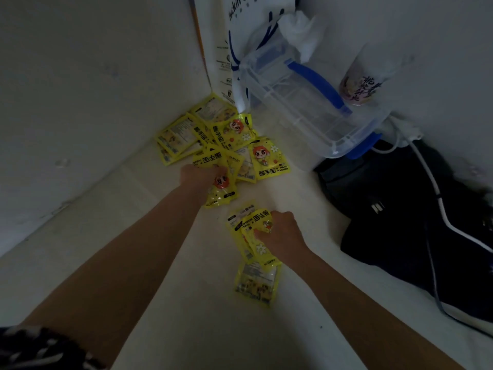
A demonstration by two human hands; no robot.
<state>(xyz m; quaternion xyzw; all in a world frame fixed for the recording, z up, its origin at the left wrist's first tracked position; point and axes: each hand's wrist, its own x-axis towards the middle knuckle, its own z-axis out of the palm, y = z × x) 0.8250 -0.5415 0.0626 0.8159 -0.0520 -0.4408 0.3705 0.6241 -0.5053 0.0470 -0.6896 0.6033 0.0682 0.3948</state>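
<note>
Packets in a yellow heap lie on the pale surface by the wall, dim and blurred. Left hand curls round a front packet at the heap's near edge, fingertips hidden under it; right hand clutches a crumpled bunch just short of the heap, count impossible to make out.
</note>
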